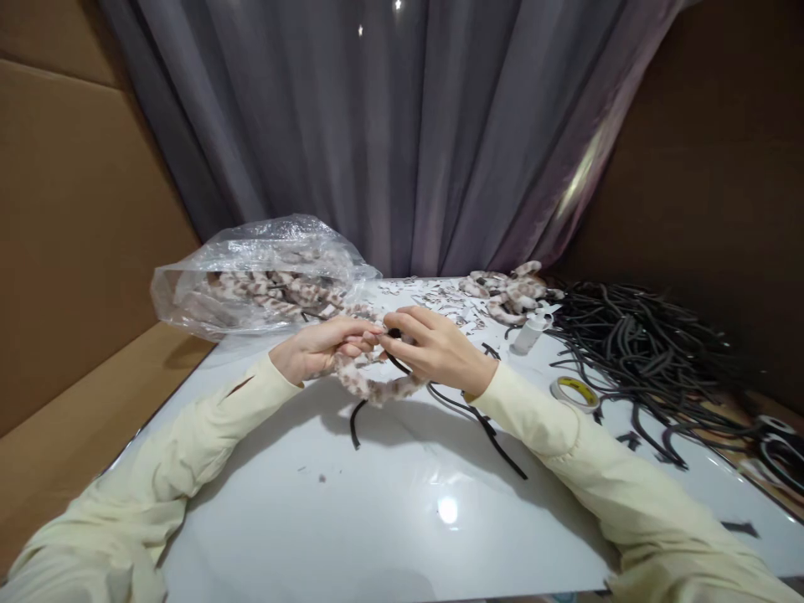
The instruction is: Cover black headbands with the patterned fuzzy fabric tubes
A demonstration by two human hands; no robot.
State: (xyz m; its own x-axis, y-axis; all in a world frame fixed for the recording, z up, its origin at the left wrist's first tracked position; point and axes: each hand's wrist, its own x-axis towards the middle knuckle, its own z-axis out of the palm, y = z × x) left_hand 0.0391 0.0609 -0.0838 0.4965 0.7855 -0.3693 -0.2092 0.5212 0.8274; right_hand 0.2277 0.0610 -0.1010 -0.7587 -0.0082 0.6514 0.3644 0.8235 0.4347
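Note:
Both my hands meet above the middle of the white table, holding a fluffy white-and-brown spotted fabric ring [373, 391]. My left hand [323, 346] is closed, its thumb and fingers pinching the ring's upper part. My right hand [433, 343] is closed on the ring's other side, with something small and black between its fingertips. A black cord [397, 363] runs beneath the right hand beside the ring. Part of the ring is hidden behind the fingers. On the table below lie a short black cord piece [356, 425] and a longer black cord [502, 452].
A clear plastic bag [188, 301] of spotted fluffy pieces stands back left. Finished-looking fluffy rings [512, 293], a small clear bottle [531, 332], a tape roll [574, 394] and a heap of black cords [641, 343] are at right. White paper scraps [440, 297] cover the back.

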